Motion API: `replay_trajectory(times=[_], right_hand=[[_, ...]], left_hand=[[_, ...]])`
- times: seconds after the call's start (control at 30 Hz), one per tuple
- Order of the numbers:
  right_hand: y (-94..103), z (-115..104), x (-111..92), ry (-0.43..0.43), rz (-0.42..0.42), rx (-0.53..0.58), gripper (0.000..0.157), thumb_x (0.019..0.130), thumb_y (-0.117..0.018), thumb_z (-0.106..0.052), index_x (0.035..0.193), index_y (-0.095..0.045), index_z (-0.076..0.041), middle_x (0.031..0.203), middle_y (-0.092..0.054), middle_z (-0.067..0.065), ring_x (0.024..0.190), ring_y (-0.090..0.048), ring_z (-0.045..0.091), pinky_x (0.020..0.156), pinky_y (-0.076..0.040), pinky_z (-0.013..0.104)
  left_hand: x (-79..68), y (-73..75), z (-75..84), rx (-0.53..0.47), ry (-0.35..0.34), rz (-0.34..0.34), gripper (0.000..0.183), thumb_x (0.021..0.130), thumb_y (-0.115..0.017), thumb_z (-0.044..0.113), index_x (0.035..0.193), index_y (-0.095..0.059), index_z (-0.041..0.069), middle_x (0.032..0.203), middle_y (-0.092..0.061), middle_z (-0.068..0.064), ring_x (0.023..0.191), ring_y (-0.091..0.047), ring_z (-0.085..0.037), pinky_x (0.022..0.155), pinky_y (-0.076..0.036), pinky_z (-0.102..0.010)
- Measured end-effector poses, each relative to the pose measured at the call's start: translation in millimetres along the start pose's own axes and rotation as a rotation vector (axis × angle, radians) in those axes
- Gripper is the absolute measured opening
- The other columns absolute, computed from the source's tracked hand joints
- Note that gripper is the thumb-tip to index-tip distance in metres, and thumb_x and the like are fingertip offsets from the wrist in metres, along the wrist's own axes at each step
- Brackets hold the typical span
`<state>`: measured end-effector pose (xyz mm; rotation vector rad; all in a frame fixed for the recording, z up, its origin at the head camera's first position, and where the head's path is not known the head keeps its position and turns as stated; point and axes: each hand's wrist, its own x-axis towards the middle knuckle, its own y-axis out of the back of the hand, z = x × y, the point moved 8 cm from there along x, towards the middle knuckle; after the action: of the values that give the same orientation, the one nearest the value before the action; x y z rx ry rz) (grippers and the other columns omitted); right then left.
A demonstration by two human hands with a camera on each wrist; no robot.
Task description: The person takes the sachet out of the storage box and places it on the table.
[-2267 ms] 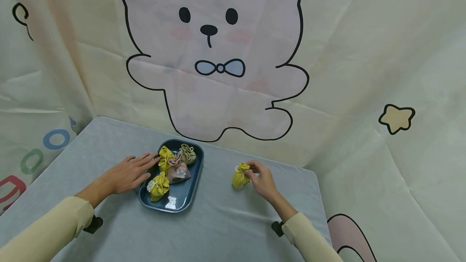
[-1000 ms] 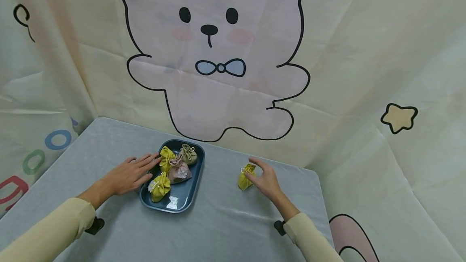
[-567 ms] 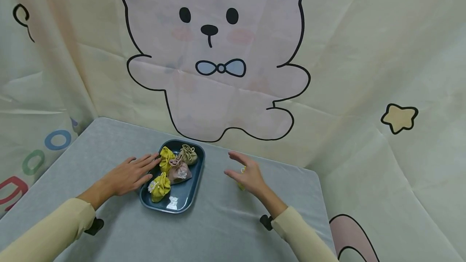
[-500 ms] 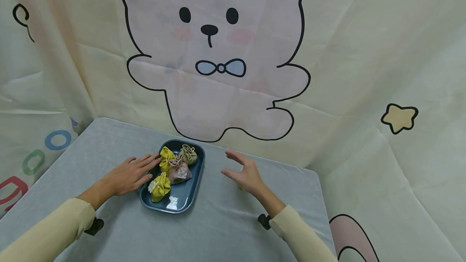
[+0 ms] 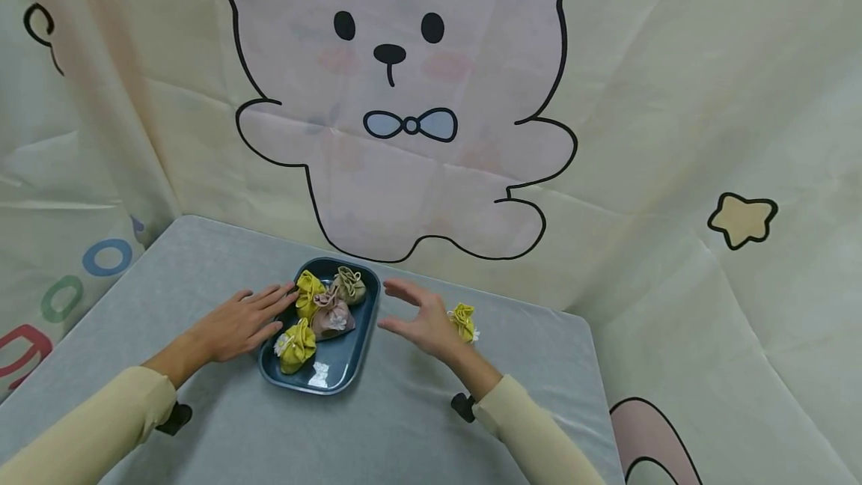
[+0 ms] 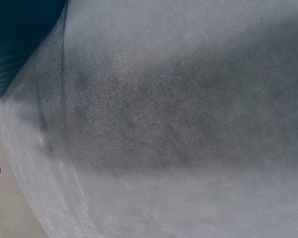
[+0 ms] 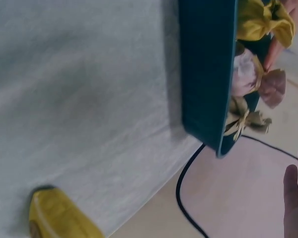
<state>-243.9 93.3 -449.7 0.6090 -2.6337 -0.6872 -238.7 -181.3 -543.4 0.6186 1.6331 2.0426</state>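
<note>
A blue tray holds several small drawstring pouches: a yellow pouch at the back left, a yellow pouch with a white flower in front, a pinkish pouch and an olive pouch. My left hand lies along the tray's left side with straight fingers, fingertips at the rim. Over the cloth right of the tray, my right hand is spread, thumb apart from the fingers, holding nothing. Behind it another yellow pouch stands on the table, partly hidden; the right wrist view shows it too.
Grey cloth covers the table. A printed curtain with a bear hangs right behind the table's back edge. In the left wrist view a corner of the tray shows above the cloth.
My right hand released the yellow pouch, leaving it standing on the table, then moved left toward the tray with fingers spread. My left hand and the tray stayed in place.
</note>
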Motion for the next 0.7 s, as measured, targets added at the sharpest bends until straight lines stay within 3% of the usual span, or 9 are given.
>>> replay_trajectory(times=[0.3,0.57,0.7], right_hand=[[-34.1,-13,11,0.009,-0.080,0.087,0.070,0.078,-0.085,-0.007,0.141,-0.054,-0.008,0.136,-0.061,0.008,0.126,-0.058,0.025,0.104,-0.045,0.040],[-61.2,-16,17,-0.003,-0.157,0.055,0.071,0.081,-0.084,-0.016,0.143,-0.053,-0.007,0.140,-0.059,0.011,0.126,-0.058,0.019,0.103,-0.045,0.032],[-75.0,-22,18,0.000,-0.202,0.058,0.071,0.082,-0.083,-0.012,0.144,-0.050,-0.005,0.142,-0.056,0.013,0.125,-0.059,0.024,0.102,-0.046,0.032]], left_hand=[[1.1,1.8,1.4,-0.001,-0.014,0.024,0.056,0.103,-0.053,0.033,0.152,-0.042,0.009,0.156,-0.039,-0.015,0.139,-0.042,-0.036,0.100,-0.039,-0.061],[1.2,-2.0,-1.2,-0.005,0.003,-0.002,0.057,0.103,-0.053,0.034,0.153,-0.040,0.009,0.158,-0.036,-0.014,0.140,-0.040,-0.036,0.102,-0.037,-0.063],[0.3,-2.2,-2.0,0.000,0.006,-0.016,0.057,0.104,-0.051,0.034,0.154,-0.039,0.010,0.159,-0.034,-0.013,0.142,-0.038,-0.035,0.103,-0.037,-0.062]])
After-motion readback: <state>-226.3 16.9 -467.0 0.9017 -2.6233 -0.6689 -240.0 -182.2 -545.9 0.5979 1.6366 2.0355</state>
